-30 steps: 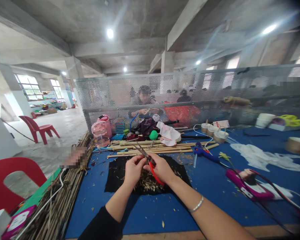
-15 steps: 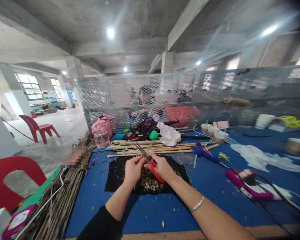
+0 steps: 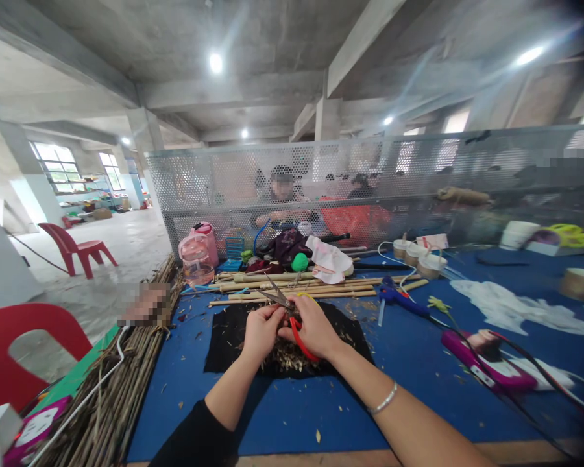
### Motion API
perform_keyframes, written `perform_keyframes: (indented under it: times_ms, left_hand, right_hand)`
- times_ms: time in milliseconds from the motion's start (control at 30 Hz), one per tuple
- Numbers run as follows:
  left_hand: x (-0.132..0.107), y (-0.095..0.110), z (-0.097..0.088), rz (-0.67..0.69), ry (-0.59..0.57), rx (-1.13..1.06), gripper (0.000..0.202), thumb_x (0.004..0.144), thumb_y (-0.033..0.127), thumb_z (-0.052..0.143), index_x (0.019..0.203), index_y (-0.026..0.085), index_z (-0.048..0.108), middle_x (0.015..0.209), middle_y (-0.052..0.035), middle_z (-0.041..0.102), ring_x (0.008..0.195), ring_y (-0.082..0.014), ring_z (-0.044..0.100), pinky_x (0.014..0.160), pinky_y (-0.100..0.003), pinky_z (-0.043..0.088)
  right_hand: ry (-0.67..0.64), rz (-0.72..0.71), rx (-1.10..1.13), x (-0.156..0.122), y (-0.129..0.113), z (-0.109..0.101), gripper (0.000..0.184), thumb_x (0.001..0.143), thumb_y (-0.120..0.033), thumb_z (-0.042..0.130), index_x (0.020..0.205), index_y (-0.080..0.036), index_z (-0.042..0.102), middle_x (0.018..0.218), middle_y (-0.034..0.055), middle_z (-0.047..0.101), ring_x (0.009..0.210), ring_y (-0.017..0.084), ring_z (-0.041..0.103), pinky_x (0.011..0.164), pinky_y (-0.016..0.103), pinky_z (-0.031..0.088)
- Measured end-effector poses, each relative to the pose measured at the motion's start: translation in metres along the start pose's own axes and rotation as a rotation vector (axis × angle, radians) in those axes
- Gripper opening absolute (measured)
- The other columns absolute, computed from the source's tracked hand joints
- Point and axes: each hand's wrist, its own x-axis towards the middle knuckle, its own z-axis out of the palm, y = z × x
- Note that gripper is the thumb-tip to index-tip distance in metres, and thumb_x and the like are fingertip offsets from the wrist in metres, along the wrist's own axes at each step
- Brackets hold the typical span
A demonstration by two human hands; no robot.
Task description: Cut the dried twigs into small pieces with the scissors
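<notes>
Red-handled scissors [image 3: 285, 301], blades parted, gripped in right hand [image 3: 314, 329] above black cloth [image 3: 224, 340]; left hand [image 3: 261, 332] close by the blades, its hold unclear. Likely risks: nicked fingertip, should the blades close off-line; scattered dry clippings [image 3: 292, 358], should either hand drag the cloth

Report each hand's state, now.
Left hand: closed, fingertips pinched; whether the grip holds anything cannot be told.
Right hand: closed around red-handled scissors, blades apart.
</notes>
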Motion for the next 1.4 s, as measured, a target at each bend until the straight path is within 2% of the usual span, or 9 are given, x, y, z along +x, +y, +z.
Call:
perform_keyframes:
  times_ms: [233,433,867,1033,1133,1333,1400]
  left_hand:
    - [-0.002,0.004,0.001,0.010,-0.007,-0.004,0.028,0.073,0.035,0.058,0.079,0.011,0.071,0.066,-0.0039,0.067,0.058,-0.0135,0.056,0.059,-0.023,0.043]
    - [-0.002,0.003,0.001,0.004,0.007,0.003,0.027,0.073,0.036,0.057,0.072,0.011,0.069,0.061,-0.0020,0.063,0.051,-0.0103,0.049,0.049,-0.020,0.039]
    - [0.000,-0.003,0.000,-0.050,0.037,-0.015,0.032,0.073,0.042,0.056,0.076,0.012,0.067,0.060,-0.0002,0.060,0.041,-0.0073,0.043,0.039,-0.019,0.034]
    - [0.001,-0.006,0.000,-0.023,0.051,-0.052,0.029,0.074,0.039,0.055,0.073,0.012,0.065,0.063,-0.0032,0.063,0.054,-0.0126,0.055,0.051,-0.022,0.043]
    - [0.002,-0.007,-0.001,-0.008,0.052,-0.034,0.027,0.075,0.036,0.054,0.072,0.012,0.065,0.063,-0.0039,0.064,0.057,-0.0138,0.057,0.057,-0.024,0.045]
    - [0.000,-0.002,0.000,0.013,0.039,0.012,0.029,0.076,0.037,0.054,0.076,0.012,0.068,0.067,-0.0051,0.066,0.062,-0.0157,0.058,0.060,-0.025,0.046]
    - [-0.001,-0.001,0.002,0.031,0.036,0.018,0.029,0.076,0.036,0.054,0.083,0.012,0.069,0.071,-0.0051,0.067,0.066,-0.0159,0.059,0.063,-0.024,0.045]
  right_hand:
    - [-0.015,-0.003,0.057,0.000,0.000,0.000,0.060,0.066,-0.044,0.069,0.115,-0.016,0.047,0.104,0.0114,0.057,0.097,0.026,0.053,0.085,0.040,0.042]
    - [-0.058,0.053,0.138,0.001,-0.006,-0.006,0.042,0.071,-0.041,0.067,0.105,-0.021,0.054,0.098,0.0062,0.063,0.090,0.022,0.058,0.078,0.033,0.045]
    - [-0.110,0.117,0.103,0.001,-0.007,-0.007,0.029,0.076,-0.041,0.062,0.098,-0.023,0.057,0.089,0.0035,0.067,0.082,0.020,0.063,0.070,0.028,0.045]
    - [-0.047,0.075,-0.061,0.002,-0.010,-0.007,0.045,0.066,-0.045,0.068,0.102,-0.021,0.055,0.096,0.0070,0.063,0.091,0.024,0.058,0.079,0.035,0.044]
    - [-0.052,0.033,-0.055,0.001,-0.010,-0.006,0.054,0.064,-0.045,0.070,0.106,-0.018,0.053,0.099,0.0102,0.061,0.093,0.025,0.056,0.082,0.039,0.043]
    - [-0.075,0.090,0.056,0.000,-0.010,-0.005,0.040,0.071,-0.041,0.066,0.104,-0.021,0.054,0.098,0.0065,0.063,0.089,0.022,0.058,0.077,0.034,0.045]
    - [-0.072,0.112,0.089,0.000,-0.011,-0.005,0.037,0.074,-0.040,0.063,0.105,-0.021,0.054,0.098,0.0060,0.063,0.089,0.021,0.059,0.076,0.033,0.045]
